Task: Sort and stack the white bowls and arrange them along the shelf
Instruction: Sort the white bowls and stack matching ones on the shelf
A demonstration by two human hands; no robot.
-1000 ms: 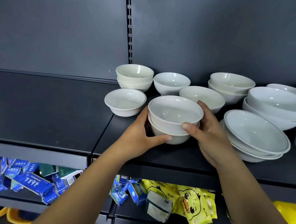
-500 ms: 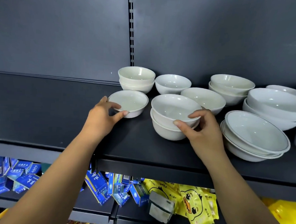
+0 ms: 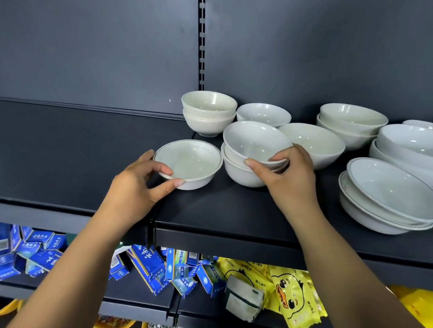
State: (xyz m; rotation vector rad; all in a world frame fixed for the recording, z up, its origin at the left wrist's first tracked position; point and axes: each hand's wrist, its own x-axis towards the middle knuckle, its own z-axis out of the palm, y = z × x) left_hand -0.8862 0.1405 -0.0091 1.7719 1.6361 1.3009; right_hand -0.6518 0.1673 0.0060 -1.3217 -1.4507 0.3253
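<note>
My left hand (image 3: pixel 136 187) grips the near rim of a small rimmed white bowl (image 3: pixel 189 162), thumb inside, fingers under it, on the dark shelf (image 3: pixel 220 214). My right hand (image 3: pixel 285 177) holds the top bowl (image 3: pixel 254 140) of a two-bowl stack (image 3: pixel 240 172); that top bowl is tilted up on its left side. Behind stand another two-bowl stack (image 3: pixel 209 113), a single bowl (image 3: pixel 263 113) and a wider bowl (image 3: pixel 314 141).
More stacked white bowls stand to the right: a pair at the back (image 3: pixel 350 123), large ones (image 3: pixel 411 151) and rimmed shallow ones (image 3: pixel 389 195). The shelf's left half (image 3: pixel 60 150) is bare. Blue boxes (image 3: pixel 150 263) and yellow packets (image 3: pixel 289 293) lie on the shelf below.
My left hand left the two-bowl stack, moved left and took hold of the small rimmed bowl, drawing it nearer. My right hand has tilted the stack's top bowl.
</note>
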